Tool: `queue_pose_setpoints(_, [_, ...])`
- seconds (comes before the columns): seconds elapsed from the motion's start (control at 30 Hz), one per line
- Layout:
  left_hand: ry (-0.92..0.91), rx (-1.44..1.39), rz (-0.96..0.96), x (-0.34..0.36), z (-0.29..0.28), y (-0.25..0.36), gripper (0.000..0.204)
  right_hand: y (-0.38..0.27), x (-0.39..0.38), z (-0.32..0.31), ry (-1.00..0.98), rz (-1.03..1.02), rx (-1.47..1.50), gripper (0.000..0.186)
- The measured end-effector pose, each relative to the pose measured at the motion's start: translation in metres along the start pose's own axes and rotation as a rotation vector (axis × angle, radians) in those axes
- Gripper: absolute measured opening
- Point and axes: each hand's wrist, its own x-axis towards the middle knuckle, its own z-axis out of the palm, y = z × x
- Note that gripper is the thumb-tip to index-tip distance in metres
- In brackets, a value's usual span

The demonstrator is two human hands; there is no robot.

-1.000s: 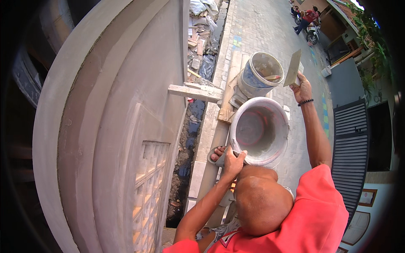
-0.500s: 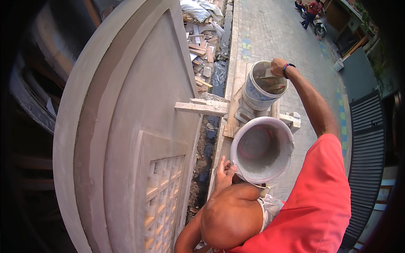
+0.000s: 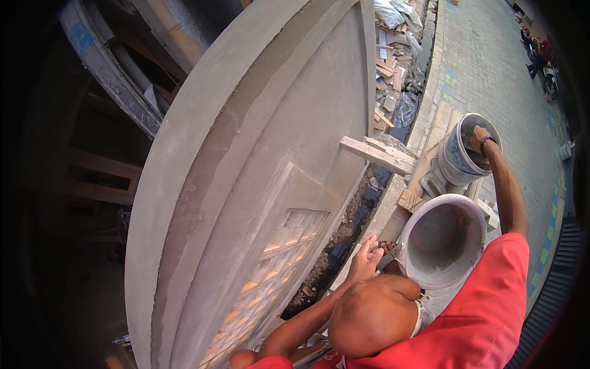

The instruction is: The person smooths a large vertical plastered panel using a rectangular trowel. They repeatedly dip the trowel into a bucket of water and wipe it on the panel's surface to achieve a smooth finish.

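My right hand point(image 3: 479, 138) reaches down inside a tall white and blue paint-type bucket point(image 3: 455, 161), its fingers curled. Whatever they grip is mostly hidden by the hand and the bucket wall. My left hand point(image 3: 366, 259) is raised beside a wide round grey basin point(image 3: 408, 237), fingers stretched and holding nothing that I can see. Grey residue coats the inside of the basin. Close on my left rises a large smooth cement-rendered panel point(image 3: 270, 132) with a curved edge and a small latticed opening point(image 3: 270, 264).
My bare knee point(image 3: 369, 317) is bent below the basin. A pale timber point(image 3: 378, 155) sticks out between panel and bucket. A drainage gutter point(image 3: 347, 237) runs alongside, with wood rubble point(image 3: 390, 74) farther off. Beyond the paved lane point(image 3: 491, 67) a person point(image 3: 541, 55) is near a motorbike.
My view has turned left, so things sit farther right. My right hand has gone from the bucket's rim down into it. The left hand has come away from the basin's rim.
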Motion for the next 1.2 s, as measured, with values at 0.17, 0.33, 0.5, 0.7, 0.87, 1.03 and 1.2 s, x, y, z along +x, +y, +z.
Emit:
queue_pose_setpoints(0.17, [-0.032, 0.261, 0.062, -0.009, -0.036, 0.058, 0.058, 0.023, 0.007, 0.007, 0.03, 0.015, 0.055, 0.028])
queue_pose_setpoints(0.33, [-0.083, 0.505, 0.146, -0.039, -0.082, 0.122, 0.049, 0.023, 0.005, -0.007, 0.13, -0.019, 0.179, 0.026])
queue_pose_setpoints(0.5, [0.056, 0.816, 0.518, -0.067, -0.123, 0.171, 0.044, 0.02, -0.014, -0.017, 0.097, 0.008, 0.192, 0.025])
queue_pose_setpoints(0.7, [0.15, 1.233, 0.822, -0.085, -0.17, 0.208, 0.034, 0.029, -0.034, -0.039, 0.198, -0.057, 0.279, 0.021])
queue_pose_setpoints(0.87, [0.222, 1.465, 0.929, -0.095, -0.19, 0.23, 0.033, 0.072, -0.099, -0.085, 0.505, -0.057, 0.362, 0.024])
queue_pose_setpoints(1.03, [0.353, 1.644, 0.901, -0.096, -0.2, 0.244, 0.031, 0.046, -0.174, -0.111, 0.291, 0.008, 1.556, 0.029])
queue_pose_setpoints(1.2, [0.332, 1.661, 0.834, -0.094, -0.208, 0.237, 0.035, 0.04, -0.139, -0.097, 0.262, -0.011, 1.54, 0.027])
